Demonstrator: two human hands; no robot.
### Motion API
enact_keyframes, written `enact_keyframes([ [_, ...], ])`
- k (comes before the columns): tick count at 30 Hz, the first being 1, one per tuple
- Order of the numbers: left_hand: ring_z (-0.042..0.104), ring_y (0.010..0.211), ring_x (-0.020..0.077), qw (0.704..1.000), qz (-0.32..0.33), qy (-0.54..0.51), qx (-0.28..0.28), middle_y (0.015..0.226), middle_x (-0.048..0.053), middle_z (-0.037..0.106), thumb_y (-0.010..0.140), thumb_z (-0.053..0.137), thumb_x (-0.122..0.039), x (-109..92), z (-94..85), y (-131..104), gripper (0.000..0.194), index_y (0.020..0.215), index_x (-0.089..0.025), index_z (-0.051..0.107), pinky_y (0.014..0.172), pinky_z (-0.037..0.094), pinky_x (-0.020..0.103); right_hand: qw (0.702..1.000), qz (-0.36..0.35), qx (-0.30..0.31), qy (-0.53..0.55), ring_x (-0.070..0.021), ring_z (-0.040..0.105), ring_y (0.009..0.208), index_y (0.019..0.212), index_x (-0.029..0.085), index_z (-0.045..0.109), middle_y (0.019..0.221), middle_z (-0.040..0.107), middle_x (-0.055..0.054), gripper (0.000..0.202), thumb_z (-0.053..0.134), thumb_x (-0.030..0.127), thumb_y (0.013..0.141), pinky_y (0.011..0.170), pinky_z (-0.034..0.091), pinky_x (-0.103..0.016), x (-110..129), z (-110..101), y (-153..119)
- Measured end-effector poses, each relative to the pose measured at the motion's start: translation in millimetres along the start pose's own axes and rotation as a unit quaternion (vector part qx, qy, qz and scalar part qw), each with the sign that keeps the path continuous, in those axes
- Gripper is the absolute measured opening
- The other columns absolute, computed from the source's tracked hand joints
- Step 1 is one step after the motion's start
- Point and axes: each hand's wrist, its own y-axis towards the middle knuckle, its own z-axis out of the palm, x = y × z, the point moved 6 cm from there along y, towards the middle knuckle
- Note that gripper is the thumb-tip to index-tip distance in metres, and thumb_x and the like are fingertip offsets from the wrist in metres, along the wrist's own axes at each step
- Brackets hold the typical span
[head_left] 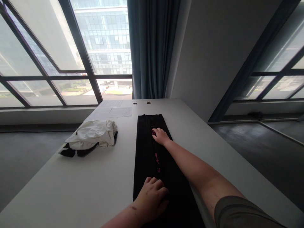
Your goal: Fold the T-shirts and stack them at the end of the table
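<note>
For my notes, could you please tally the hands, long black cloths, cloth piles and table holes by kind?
Hands: 2 (left hand, right hand)
Long black cloth: 1
Cloth pile: 1
Table holes: 2
Total: 6

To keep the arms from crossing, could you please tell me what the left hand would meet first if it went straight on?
Heading forward and rightward over the black cloth, the left hand would probably meet the right forearm first, though the forearm's height above the cloth is unclear.
</note>
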Motion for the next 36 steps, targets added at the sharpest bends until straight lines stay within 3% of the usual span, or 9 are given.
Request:
enact_keyframes([
  [5,0.057,0.106,0.0211,0.999,0.05,-0.004,0.008,0.11,-0.001,0.068,0.086,0.075,-0.038,-2.6,-1.7,-8.3,0.025,0.11,-0.032,0.07,0.1,0.037,0.042,0.989,-0.132,0.06,0.016,-0.03,0.019,0.158,0.164,0.026,0.032,0.171,0.022,-0.013,0.067,0.045,0.053,0.104,0.126,0.015,-0.05,4.8,20.6,-82.4],
  [8,0.059,0.104,0.0199,0.998,0.06,-0.019,-0.014,0.105,-0.001,0.07,0.089,0.073,-0.035,-3.8,-6.9,-8.9,0.015,0.103,-0.03,0.072,0.1,0.037,0.041,0.975,-0.192,0.105,0.048,-0.0279,0.014,0.159,0.165,0.029,0.029,0.172,0.017,-0.011,0.065,0.042,0.054,0.105,0.127,0.013,-0.051,5.7,22.4,-137.4],
  [10,0.06,0.102,0.0197,0.998,0.028,-0.023,-0.06,0.102,0.0,0.07,0.092,0.067,-0.028,0.1,-12.8,-7.6,0.009,0.099,-0.028,0.072,0.099,0.04,0.04,0.97,-0.205,0.117,0.057,-0.0291,0.012,0.159,0.163,0.03,0.032,0.172,0.017,-0.01,0.065,0.045,0.054,0.104,0.127,0.012,-0.053,8.3,19.3,-170.2],
  [13,0.061,0.108,0.022,0.988,-0.056,0.002,-0.141,0.11,0.003,0.07,0.091,0.062,-0.02,14.8,-18.0,-7.1,0.015,0.102,-0.026,0.072,0.102,0.043,0.042,0.969,-0.203,0.125,0.068,-0.0304,0.01,0.159,0.164,0.03,0.031,0.172,0.014,-0.011,0.068,0.049,0.055,0.102,0.128,0.01,-0.056,16.6,16.8,-213.1],
  [17,0.046,0.141,0.0339,0.967,-0.149,0.094,-0.184,0.145,0.012,0.059,0.089,0.062,-0.025,40.9,-7.9,-9.9,0.046,0.135,-0.022,0.065,0.116,0.036,0.054,0.969,-0.188,0.135,0.08,-0.0325,0.003,0.16,0.165,0.034,0.023,0.173,0.003,-0.009,0.076,0.055,0.055,0.1,0.127,0.004,-0.061,28.6,18.9,-255.1],
  [21,0.033,0.152,0.0364,0.967,-0.154,0.151,-0.139,0.163,0.014,0.042,0.095,0.056,-0.038,55.3,11.7,-10.4,0.059,0.152,-0.021,0.052,0.121,0.031,0.059,0.956,-0.221,0.164,0.1,-0.034,0.003,0.159,0.166,0.037,0.017,0.173,0.004,-0.006,0.084,0.061,0.053,0.096,0.126,-0.003,-0.065,40.4,15.4,-280.0],
  [26,0.029,0.155,0.0359,0.977,-0.107,0.164,-0.08,0.168,0.012,0.031,0.098,0.055,-0.044,46.8,19.3,-21.9,0.064,0.158,-0.024,0.044,0.123,0.029,0.06,0.933,-0.262,0.198,0.146,-0.035,0.008,0.159,0.165,0.037,0.019,0.172,0.007,-0.008,0.092,0.07,0.052,0.09,0.126,0.0,-0.064,45.3,-4.4,-299.9],
  [32,0.029,0.155,0.0323,0.995,-0.016,0.096,-0.012,0.169,0.006,0.033,0.091,0.067,-0.04,20.0,4.4,-62.7,0.075,0.16,-0.033,0.038,0.125,0.026,0.06,0.92,-0.266,0.215,0.19,-0.0371,0.017,0.157,0.16,0.042,0.036,0.171,0.018,-0.007,0.091,0.079,0.044,0.081,0.125,0.007,-0.065,34.0,-20.5,-328.2],
  [36,0.036,0.151,0.0347,0.997,0.033,0.029,0.059,0.165,0.003,0.041,0.075,0.081,-0.038,6.7,-9.4,-87.6,0.082,0.151,-0.04,0.051,0.125,0.026,0.062,0.928,-0.245,0.199,0.2,-0.0358,0.024,0.156,0.155,0.038,0.048,0.168,0.031,-0.006,0.077,0.075,0.036,0.083,0.126,0.012,-0.065,17.9,-15.8,-344.0],
])
